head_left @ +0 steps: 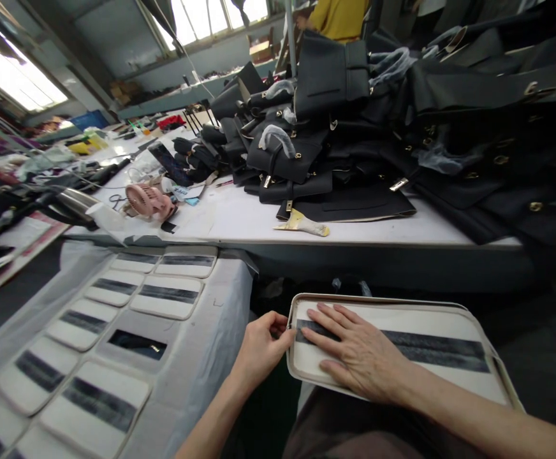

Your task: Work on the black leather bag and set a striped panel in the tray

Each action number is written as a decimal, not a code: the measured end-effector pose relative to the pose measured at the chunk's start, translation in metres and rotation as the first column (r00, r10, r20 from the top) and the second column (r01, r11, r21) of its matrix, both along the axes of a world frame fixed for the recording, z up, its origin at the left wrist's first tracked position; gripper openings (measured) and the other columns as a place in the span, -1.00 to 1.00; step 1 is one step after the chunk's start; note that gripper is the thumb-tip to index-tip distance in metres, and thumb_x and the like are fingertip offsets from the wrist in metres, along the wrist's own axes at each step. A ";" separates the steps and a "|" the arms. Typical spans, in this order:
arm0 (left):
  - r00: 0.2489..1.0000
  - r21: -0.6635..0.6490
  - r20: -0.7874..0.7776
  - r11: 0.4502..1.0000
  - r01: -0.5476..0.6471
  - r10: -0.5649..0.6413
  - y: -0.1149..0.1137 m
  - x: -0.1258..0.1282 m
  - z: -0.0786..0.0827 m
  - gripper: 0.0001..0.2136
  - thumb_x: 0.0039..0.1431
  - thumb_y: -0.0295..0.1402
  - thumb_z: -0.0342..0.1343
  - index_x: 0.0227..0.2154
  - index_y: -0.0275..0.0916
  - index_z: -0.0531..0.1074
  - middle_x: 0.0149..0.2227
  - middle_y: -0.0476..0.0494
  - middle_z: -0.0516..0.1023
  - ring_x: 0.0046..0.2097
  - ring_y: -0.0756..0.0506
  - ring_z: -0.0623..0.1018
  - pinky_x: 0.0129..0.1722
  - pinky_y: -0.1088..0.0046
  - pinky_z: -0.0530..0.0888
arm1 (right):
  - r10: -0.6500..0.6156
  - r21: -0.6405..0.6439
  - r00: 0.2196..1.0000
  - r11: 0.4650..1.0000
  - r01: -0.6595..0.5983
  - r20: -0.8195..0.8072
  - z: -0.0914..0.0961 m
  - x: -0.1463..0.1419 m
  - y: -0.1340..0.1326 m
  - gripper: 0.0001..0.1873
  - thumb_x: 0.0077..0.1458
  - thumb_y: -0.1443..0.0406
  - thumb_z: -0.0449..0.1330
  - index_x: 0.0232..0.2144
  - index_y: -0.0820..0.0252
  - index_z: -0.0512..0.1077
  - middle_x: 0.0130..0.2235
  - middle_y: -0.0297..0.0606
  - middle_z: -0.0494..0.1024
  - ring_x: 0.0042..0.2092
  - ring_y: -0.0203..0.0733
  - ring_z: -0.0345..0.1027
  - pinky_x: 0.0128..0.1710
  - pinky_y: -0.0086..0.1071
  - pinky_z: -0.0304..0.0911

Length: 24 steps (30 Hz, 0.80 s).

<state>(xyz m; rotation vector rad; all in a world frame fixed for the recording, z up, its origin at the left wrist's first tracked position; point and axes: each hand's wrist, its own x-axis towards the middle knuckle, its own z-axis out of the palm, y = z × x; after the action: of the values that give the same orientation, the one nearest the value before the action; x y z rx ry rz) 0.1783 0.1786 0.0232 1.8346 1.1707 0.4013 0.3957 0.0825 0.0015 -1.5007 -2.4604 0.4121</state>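
Cream panel (431,376) with a dark glue-like stripe along its middle lies across our lap, just below the edge of the white worktable (240,220), so we can steady it from above. Our right hand (354,354) rests flat on it, fingers spread across the stripe, pressing the piece down so that it does not slide. Our left hand (261,347) pinches the panel's left edge between thumb and fingertips, apparently working the folded rim there; what exactly the fingertips grip is too small to tell. To our left, on a cloth-covered surface (220,319), we see similar striped panels (168,296) laid out in rows, apart from one another, probably so their coated faces stay untouched. Farther off, on the worktable, a heap of black bag parts (354,146) with gold fittings rises, with a pink handheld fan (148,201) and a pale scraper (304,223) near its front edge.
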 end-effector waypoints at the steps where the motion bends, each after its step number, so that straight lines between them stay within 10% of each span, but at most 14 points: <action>1: 0.999 0.036 -0.036 0.999 -0.005 0.006 -0.003 0.000 0.002 -0.86 0.16 -0.26 0.16 -0.37 -0.23 0.49 -0.39 -0.03 0.53 -0.37 -0.04 0.50 -0.35 0.48 0.37 | 0.002 0.003 1.000 1.000 -0.002 -0.001 0.000 0.000 0.000 -0.35 0.26 0.12 0.03 0.34 -0.10 -0.05 0.41 -0.21 -0.11 0.40 0.02 -0.26 0.36 0.02 -0.17; 17: 0.883 0.590 -0.468 0.756 0.284 0.034 -0.024 0.018 -0.006 -0.85 0.17 -0.55 0.00 -0.48 -0.24 0.32 -0.43 -0.12 0.40 -0.38 -0.12 0.44 -0.39 0.37 0.27 | -0.015 0.072 0.995 0.997 0.022 -0.095 -0.008 0.002 -0.002 -0.35 0.21 0.17 0.11 0.31 -0.05 0.06 0.40 -0.21 -0.06 0.39 0.02 -0.18 0.36 -0.01 -0.19; 24: 0.959 0.463 -0.277 0.867 0.185 -0.057 -0.035 0.017 0.005 -0.79 0.31 -0.46 -0.13 -0.39 -0.25 0.38 -0.35 -0.14 0.39 -0.29 -0.10 0.45 -0.27 0.39 0.32 | -0.018 0.104 0.994 0.994 0.029 -0.105 -0.011 0.002 -0.004 -0.33 0.20 0.17 0.13 0.31 -0.05 0.04 0.40 -0.21 -0.06 0.38 0.03 -0.15 0.35 0.00 -0.16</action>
<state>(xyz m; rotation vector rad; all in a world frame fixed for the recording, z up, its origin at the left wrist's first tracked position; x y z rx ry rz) 0.1953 0.1432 0.0284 2.4479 1.1863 0.4215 0.3979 0.0789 -0.0094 -1.4280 -2.3432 0.3413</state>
